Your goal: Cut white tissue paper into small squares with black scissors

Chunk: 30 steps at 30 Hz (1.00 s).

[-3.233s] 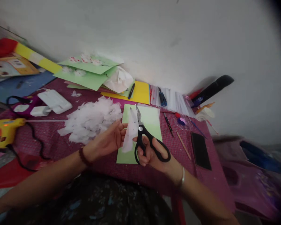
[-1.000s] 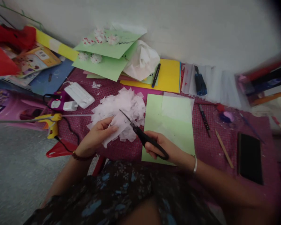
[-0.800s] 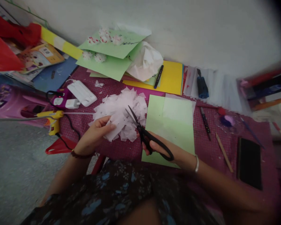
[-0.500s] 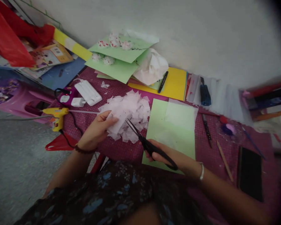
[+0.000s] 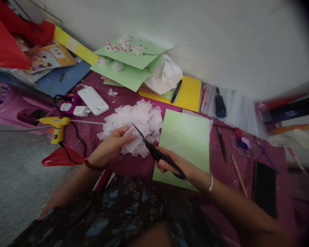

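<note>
left fingers [image 5: 130, 138]: pinching paper piece [image 5: 133, 131]
right fingers [image 5: 161, 165]: gripping scissors [image 5: 154, 151]
scraps [image 5: 142, 115]: lying past left fingers
green sheet [image 5: 195, 149]: lying under right fingers

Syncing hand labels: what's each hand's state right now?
Left hand: closed, pinching thin white paper.
Right hand: closed, holding black-handled scissors.

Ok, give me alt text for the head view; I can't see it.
The right hand holds black-handled metal scissors at a thin white paper piece pinched in the left hand, over a loose heap of white paper pieces. A flat light-green paper sheet lies to the right.
</note>
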Each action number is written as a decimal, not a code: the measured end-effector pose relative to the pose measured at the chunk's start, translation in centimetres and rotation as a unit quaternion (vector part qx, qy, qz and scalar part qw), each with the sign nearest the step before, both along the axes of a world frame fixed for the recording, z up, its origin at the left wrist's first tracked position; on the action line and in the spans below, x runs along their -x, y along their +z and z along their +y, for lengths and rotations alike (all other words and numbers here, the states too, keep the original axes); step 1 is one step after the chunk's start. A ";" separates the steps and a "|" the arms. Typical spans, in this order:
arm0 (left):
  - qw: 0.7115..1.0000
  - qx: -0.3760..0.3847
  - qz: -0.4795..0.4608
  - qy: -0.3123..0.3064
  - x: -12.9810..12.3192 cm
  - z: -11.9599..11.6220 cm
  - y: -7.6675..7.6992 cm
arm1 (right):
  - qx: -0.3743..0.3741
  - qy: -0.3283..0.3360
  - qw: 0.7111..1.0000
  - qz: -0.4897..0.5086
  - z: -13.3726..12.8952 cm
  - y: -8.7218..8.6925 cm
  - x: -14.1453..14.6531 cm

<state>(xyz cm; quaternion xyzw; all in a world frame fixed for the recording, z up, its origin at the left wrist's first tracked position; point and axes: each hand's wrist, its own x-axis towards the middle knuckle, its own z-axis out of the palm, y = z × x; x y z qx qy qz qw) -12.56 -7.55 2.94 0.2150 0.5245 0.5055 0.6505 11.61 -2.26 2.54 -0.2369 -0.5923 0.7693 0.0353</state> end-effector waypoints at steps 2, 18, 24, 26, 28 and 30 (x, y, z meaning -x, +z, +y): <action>1.000 -0.002 -0.007 0.004 0.0 0.1 -0.1 | 0.004 -0.015 1.000 -0.015 -0.2 0.1 0.1; 0.994 -0.041 0.052 0.086 2.7 -1.6 -0.2 | -0.044 0.017 0.999 0.014 0.5 -0.7 -0.9; 0.993 -0.057 0.022 0.098 2.6 -0.7 0.3 | -0.060 0.048 0.997 -0.009 0.4 -0.2 -1.8; 0.993 -0.052 0.018 0.100 2.4 -0.6 0.2 | -0.065 0.063 0.996 -0.003 0.4 0.1 -1.7; 0.994 -0.049 0.020 0.100 2.1 -0.5 0.1 | -0.069 0.068 0.995 -0.003 0.4 0.3 -1.4; 0.994 -0.052 0.030 0.093 1.8 -0.5 0.0 | -0.058 0.072 0.996 -0.015 0.4 0.2 -1.0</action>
